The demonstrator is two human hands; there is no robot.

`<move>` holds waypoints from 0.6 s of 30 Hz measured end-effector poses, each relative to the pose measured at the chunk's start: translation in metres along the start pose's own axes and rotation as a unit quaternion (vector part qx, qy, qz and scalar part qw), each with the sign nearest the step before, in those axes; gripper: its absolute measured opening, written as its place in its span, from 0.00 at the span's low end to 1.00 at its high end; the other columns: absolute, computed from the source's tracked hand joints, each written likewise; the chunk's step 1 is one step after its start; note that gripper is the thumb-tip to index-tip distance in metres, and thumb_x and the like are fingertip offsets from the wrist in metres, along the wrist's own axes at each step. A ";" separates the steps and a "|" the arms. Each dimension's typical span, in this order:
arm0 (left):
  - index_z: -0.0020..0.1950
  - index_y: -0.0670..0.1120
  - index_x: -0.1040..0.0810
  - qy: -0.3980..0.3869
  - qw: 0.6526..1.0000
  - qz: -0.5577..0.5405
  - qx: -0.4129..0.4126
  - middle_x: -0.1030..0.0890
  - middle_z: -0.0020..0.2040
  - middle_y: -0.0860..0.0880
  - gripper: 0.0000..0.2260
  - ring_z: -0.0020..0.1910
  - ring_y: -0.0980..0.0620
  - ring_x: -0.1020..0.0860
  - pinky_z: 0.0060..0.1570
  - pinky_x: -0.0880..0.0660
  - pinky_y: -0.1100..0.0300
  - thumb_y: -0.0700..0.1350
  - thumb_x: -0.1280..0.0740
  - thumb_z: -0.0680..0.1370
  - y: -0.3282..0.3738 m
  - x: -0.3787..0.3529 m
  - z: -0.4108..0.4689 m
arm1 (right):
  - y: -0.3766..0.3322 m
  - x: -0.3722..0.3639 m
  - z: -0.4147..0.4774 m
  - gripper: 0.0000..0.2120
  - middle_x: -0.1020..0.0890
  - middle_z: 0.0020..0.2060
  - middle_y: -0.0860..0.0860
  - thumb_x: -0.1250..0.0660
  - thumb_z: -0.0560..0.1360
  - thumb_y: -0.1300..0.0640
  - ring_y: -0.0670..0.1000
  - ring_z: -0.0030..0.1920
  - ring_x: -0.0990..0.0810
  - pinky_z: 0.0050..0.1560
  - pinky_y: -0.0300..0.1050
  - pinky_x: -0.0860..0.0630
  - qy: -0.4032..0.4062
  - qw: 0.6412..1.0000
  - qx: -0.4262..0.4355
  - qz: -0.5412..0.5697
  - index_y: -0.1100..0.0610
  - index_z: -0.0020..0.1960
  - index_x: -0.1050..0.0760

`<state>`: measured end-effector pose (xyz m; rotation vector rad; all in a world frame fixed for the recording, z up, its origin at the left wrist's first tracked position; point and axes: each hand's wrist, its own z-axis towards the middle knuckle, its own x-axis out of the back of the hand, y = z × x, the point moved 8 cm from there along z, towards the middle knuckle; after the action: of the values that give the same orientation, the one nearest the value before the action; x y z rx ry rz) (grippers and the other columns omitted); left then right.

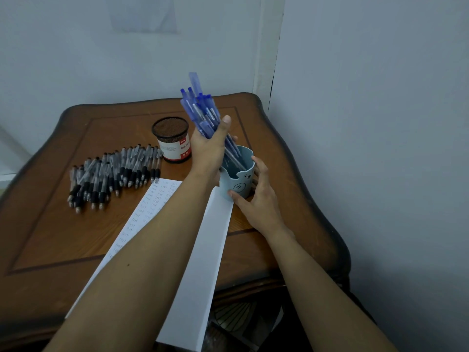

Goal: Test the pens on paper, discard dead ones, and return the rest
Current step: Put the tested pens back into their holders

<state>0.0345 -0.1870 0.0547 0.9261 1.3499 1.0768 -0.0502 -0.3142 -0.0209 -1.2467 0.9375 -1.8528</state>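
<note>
Head view puts your bundle of blue pens (200,110) at frame centre, gripped in your left hand (209,148). Its long axis is tilted, with the upper ends up and left and the tips down and right inside the blue cup (238,184). Your right hand (258,201), lower right of the bundle, holds the cup's wall between thumb and fingers. Left of the cup, the mesh holder (172,143) looks empty. Black pens (114,171) lie loose on the worktop (50,237) beside the written paper (203,250).

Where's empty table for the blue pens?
Bare wood: near left, between the black pens and the paper; also behind those pens, left of the mesh holder. Crowded: the blue cup, left hand gripping blue pens above, right hand holding it.
</note>
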 end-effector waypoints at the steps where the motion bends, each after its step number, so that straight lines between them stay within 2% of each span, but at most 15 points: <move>1: 0.62 0.45 0.25 0.011 0.999 -0.036 0.014 0.17 0.43 0.49 0.14 0.40 0.52 0.15 0.41 0.18 0.56 0.49 0.29 0.80 -0.001 0.003 0.001 | -0.001 0.000 0.000 0.43 0.35 0.76 0.45 0.25 0.73 0.47 0.49 0.73 0.31 0.66 0.52 0.24 -0.002 1.000 0.002 -0.002 0.37 0.76 0.51; 5: 0.61 0.42 0.27 0.025 0.986 -0.157 0.042 0.18 0.38 0.50 0.14 0.40 0.51 0.15 0.41 0.18 0.52 0.46 0.30 0.80 0.000 0.007 0.003 | -0.003 0.000 0.000 0.43 0.36 0.76 0.44 0.25 0.74 0.48 0.49 0.74 0.32 0.66 0.52 0.24 0.000 1.000 0.009 -0.005 0.36 0.76 0.51; 9: 0.67 0.40 0.27 0.003 0.996 -0.078 0.033 0.17 0.45 0.47 0.20 0.45 0.51 0.15 0.48 0.17 0.50 0.47 0.28 0.79 -0.004 0.005 -0.003 | -0.002 0.000 0.000 0.43 0.35 0.76 0.45 0.25 0.74 0.47 0.49 0.73 0.31 0.65 0.52 0.23 0.000 1.000 0.009 -0.008 0.36 0.76 0.51; 11: 0.64 0.39 0.25 -0.007 0.999 -0.045 0.025 0.17 0.45 0.47 0.19 0.44 0.52 0.16 0.51 0.18 0.51 0.48 0.28 0.78 -0.010 0.005 -0.006 | -0.002 0.000 0.001 0.43 0.36 0.76 0.45 0.25 0.73 0.47 0.49 0.73 0.31 0.65 0.52 0.23 0.001 1.000 0.009 -0.004 0.36 0.76 0.51; 14: 0.56 0.44 0.23 -0.017 0.999 -0.030 0.028 0.17 0.45 0.49 0.12 0.45 0.53 0.16 0.50 0.18 0.55 0.47 0.27 0.78 -0.011 0.003 -0.006 | -0.001 -0.001 0.001 0.43 0.35 0.76 0.45 0.25 0.73 0.47 0.49 0.73 0.30 0.65 0.52 0.23 0.000 1.000 0.007 -0.002 0.36 0.76 0.51; 18: 0.62 0.46 0.24 -0.006 0.999 -0.016 0.028 0.16 0.52 0.47 0.18 0.49 0.52 0.15 0.49 0.17 0.57 0.50 0.26 0.76 -0.009 0.002 -0.003 | -0.001 -0.001 0.001 0.43 0.36 0.76 0.45 0.25 0.73 0.48 0.49 0.73 0.31 0.66 0.53 0.24 -0.001 1.000 0.010 -0.006 0.36 0.76 0.51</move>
<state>0.0316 -0.1880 0.0458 0.9490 1.3865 1.0118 -0.0491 -0.3125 -0.0199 -1.2451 0.9100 -1.8661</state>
